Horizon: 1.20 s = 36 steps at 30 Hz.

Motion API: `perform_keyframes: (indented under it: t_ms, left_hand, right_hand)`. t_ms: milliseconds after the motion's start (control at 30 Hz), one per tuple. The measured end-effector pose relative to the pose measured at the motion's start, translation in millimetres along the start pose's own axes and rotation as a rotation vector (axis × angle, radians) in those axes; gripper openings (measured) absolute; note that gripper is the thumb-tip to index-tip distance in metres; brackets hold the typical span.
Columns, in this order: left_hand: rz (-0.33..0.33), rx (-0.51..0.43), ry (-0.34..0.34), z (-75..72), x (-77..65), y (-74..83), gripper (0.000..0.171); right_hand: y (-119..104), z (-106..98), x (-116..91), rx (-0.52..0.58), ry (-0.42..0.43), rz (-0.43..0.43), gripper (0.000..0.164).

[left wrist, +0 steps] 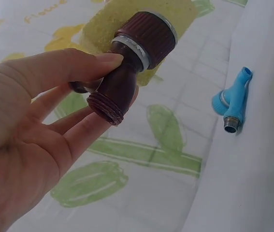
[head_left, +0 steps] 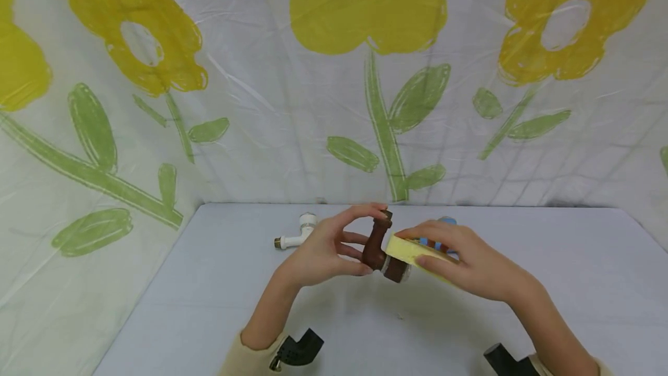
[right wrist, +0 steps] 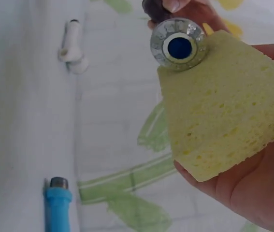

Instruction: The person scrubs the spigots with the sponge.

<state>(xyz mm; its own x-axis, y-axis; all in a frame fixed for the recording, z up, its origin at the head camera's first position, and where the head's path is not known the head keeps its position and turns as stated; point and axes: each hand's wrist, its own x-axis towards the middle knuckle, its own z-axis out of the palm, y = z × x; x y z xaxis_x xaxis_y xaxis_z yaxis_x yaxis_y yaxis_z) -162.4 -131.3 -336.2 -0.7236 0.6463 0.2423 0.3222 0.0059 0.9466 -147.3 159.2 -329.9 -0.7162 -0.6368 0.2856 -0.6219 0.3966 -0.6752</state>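
Above the middle of the table, my left hand [head_left: 325, 248] pinches a dark brown tap [head_left: 373, 246] between thumb and fingers. The tap is tilted; its ribbed knob [left wrist: 144, 36] with a silvery ring and its threaded end [left wrist: 105, 108] show in the left wrist view. My right hand [head_left: 477, 263] grips a pale yellow rectangular sponge [head_left: 404, 249] by its sides. One edge of the sponge is right at the knob, whose clear face with a dark blue centre [right wrist: 180, 48] shows in the right wrist view.
A white tap [head_left: 294, 241] lies on the table [head_left: 219, 289] behind my left hand. A blue tap [left wrist: 236, 99] lies behind my right hand, partly hidden by it in the head view. Behind the table hangs a sheet with painted flowers [head_left: 386, 126].
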Motion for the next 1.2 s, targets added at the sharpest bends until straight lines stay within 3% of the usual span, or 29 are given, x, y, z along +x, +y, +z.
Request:
perform_keyframes:
  t_ms: [233,433,567,767,900,1033,1200]
  left_hand:
    - [0.035,-0.026,-0.004,-2.6,-1.6,-1.1,0.072]
    - [0.056,-0.115,0.006,-5.8,-1.5,-4.6,0.074]
    - [0.065,-0.197,0.047,-7.2,0.3,-8.1,0.078]
    - [0.087,-0.347,0.131,-4.9,3.8,-16.3,0.079]
    - [0.105,-0.454,0.182,-1.0,7.5,-21.0,0.084]
    - [0.083,-0.536,0.256,4.3,10.6,-21.5,0.088]
    - [0.037,-0.569,0.337,9.7,12.9,-18.9,0.090]
  right_hand:
    - [8.7,-0.3,1.7,0.104,-0.037,0.050,0.033]
    - [8.2,-4.1,1.5,0.216,-0.076,0.115,0.037]
    - [9.3,-3.9,2.8,0.321,-0.086,0.184,0.039]
    - [9.6,2.0,4.6,0.527,-0.024,0.252,0.044]
    - [5.5,9.9,5.8,0.509,0.090,0.157,0.044]
    - [1.7,17.6,7.7,0.379,0.215,-0.009,0.045]
    - [0.5,23.3,10.2,0.172,0.363,-0.150,0.067]
